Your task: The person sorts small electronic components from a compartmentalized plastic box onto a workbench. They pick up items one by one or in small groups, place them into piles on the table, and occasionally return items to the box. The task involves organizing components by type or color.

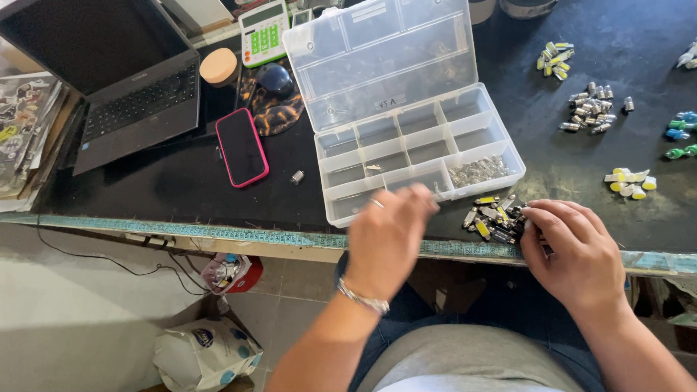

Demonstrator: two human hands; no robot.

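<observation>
Bulbs (492, 218): small festoon type, metal end caps, yellow and dark bodies; one loose pile at 5 o'clock of the organizer (406, 116), near the surface's front edge; too tangled to count.
Organizer: one, clear plastic, lid open toward 12 o'clock, many compartments; the lower right one holds silvery parts.
Left hand (385, 236): blurred, over the organizer's front edge, fingers curled; whether it holds anything cannot be told.
Right hand (573, 250): fingers bent, tips touching the pile's 3 o'clock side; grip hidden.
Other piles, at 2 to 3 o'clock: five, yellow, silver, blue-green, white.
Also: one laptop (109, 80), one phone (242, 147), one calculator (263, 31).
Surface (181, 185): dark, worn, measuring tape along its edge; tiled floor below, with bags.
</observation>
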